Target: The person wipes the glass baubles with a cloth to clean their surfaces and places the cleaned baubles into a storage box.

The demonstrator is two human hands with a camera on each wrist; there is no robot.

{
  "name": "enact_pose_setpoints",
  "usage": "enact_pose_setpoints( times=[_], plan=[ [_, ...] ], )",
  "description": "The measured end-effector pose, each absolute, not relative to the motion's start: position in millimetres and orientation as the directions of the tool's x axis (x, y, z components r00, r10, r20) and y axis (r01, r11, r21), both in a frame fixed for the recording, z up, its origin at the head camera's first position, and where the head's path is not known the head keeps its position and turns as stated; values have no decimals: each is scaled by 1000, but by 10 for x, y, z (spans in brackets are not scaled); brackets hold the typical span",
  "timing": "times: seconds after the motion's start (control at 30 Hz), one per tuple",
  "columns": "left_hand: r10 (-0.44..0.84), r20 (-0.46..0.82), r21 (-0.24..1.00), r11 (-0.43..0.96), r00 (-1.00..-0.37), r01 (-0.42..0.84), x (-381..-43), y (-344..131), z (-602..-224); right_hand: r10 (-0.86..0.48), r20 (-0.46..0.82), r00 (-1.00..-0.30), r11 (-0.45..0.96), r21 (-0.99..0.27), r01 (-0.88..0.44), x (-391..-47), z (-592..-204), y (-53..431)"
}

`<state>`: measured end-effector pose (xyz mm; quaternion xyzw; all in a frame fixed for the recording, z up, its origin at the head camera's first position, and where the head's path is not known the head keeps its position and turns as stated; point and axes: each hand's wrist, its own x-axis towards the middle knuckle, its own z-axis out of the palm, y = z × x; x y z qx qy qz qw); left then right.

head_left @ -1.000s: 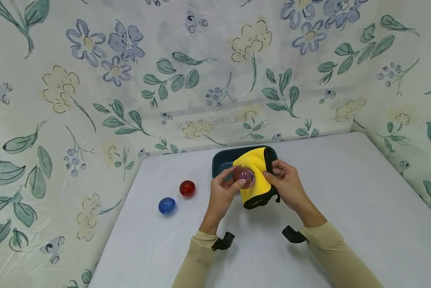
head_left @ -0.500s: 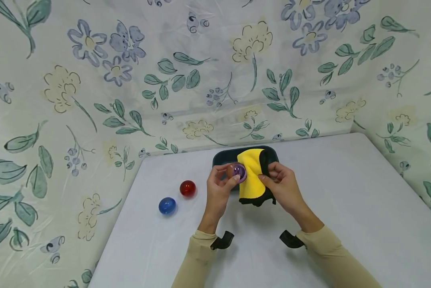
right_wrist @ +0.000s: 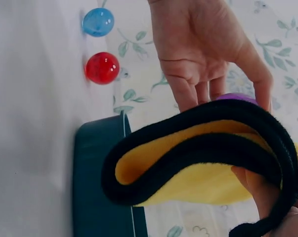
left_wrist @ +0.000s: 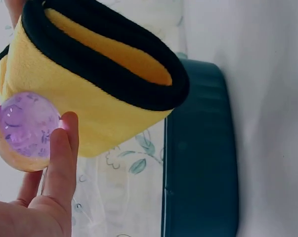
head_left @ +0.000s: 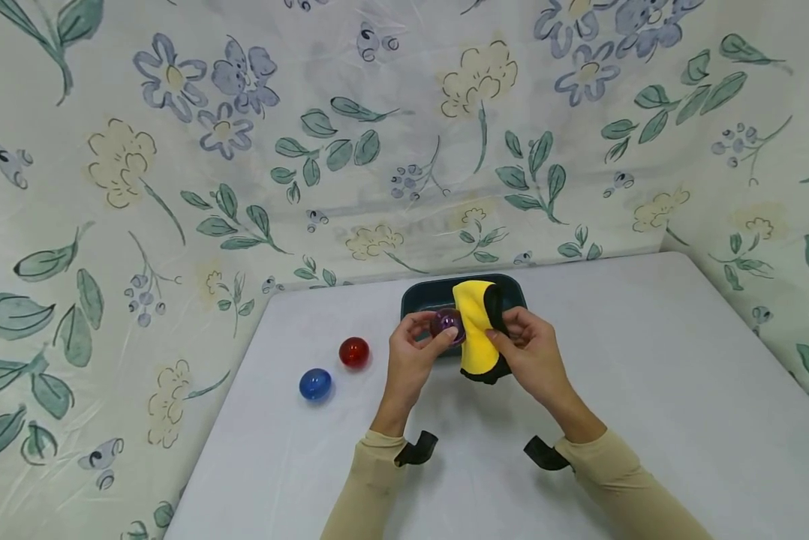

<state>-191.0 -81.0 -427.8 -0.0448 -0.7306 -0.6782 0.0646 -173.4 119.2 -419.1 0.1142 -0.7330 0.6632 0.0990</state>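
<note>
The left hand [head_left: 407, 352] grips a translucent purple ball [head_left: 448, 325] between the thumb and the fingers. The right hand [head_left: 536, 345] pinches a yellow cloth [head_left: 474, 330] with black edging, thumb on the near face. The cloth is folded over; in both wrist views, its black-bordered edge forms a narrow loop. The purple ball is located immediately beside the left side of the cloth; whether the two surfaces touch cannot be determined.

Both items are held up in front of a dark teal rectangular container [head_left: 418, 298], covering part of its interior in the head view. The container stands at the far side of a white table [head_left: 648, 375].

Two further balls rest on the table to the left of the container: a red ball [head_left: 354, 352], and a blue ball [head_left: 315, 385] near it, positioned farther left and closer to the person. The two are apart.

Beige sleeves [head_left: 371, 487] cover the forearms. A black fitting [head_left: 418, 448] projects inward at each wrist. A floral-patterned sheet [head_left: 404, 210] hangs behind the table.
</note>
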Motion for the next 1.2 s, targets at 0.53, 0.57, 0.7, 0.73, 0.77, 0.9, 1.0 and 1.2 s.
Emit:
enact_pose_setpoints(
  times=[0.53,0.57,0.7,0.73,0.77,0.9,1.0,1.2],
  plan=[
    [115,154,941,287,-981,182,-1877,-716,-4336,-59,406,-912,139,-901,-410,-1784,-4207,1258],
    [127,156,937,296,-980,187,-1870,-714,-4334,-62,408,-911,147,-899,-413,-1791,-4214,1264],
    [143,159,920,337,-977,199,-1835,-712,-4293,-74,401,-913,159,-899,-407,-1812,-4235,1280],
    [146,159,917,344,-976,201,-1825,-713,-4281,-77,397,-914,161,-900,-405,-1817,-4240,1284],
    [149,156,915,351,-976,200,-1819,-713,-4271,-81,396,-915,163,-900,-404,-1822,-4246,1289],
    [173,149,910,362,-974,203,-1801,-712,-4247,-86,355,-931,165,-916,-365,-1851,-4255,1324],
    [191,152,911,353,-970,212,-1791,-711,-4235,-91,302,-949,152,-937,-313,-1874,-4259,1363],
    [188,221,920,287,-957,268,-1781,-714,-4220,-123,243,-962,97,-962,-255,-1908,-4259,1408]
  ],
)
